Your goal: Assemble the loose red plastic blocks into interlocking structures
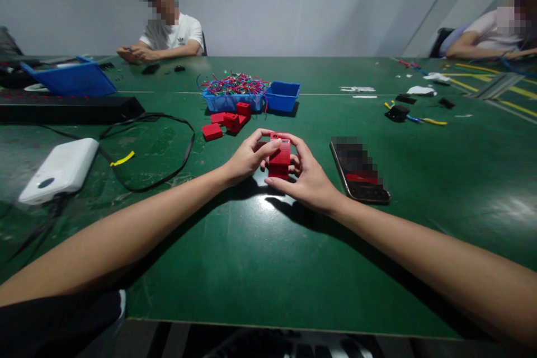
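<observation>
Between my two hands is a small red box-shaped block, held just over the green table. My left hand grips its left side, with the thumb across its upper face. From the right, the fingers and thumb of my right hand close around the same block. The fingers behind it are partly hidden. Beyond my left hand lie several similar red blocks in a loose pile. Behind them stands a light blue tray heaped with thin coloured wires, touching a darker blue bin.
A phone lies right of my hands. On the left are a white power bank, a looped black cable, a yellow strip and a long black bar. Two people sit across the table.
</observation>
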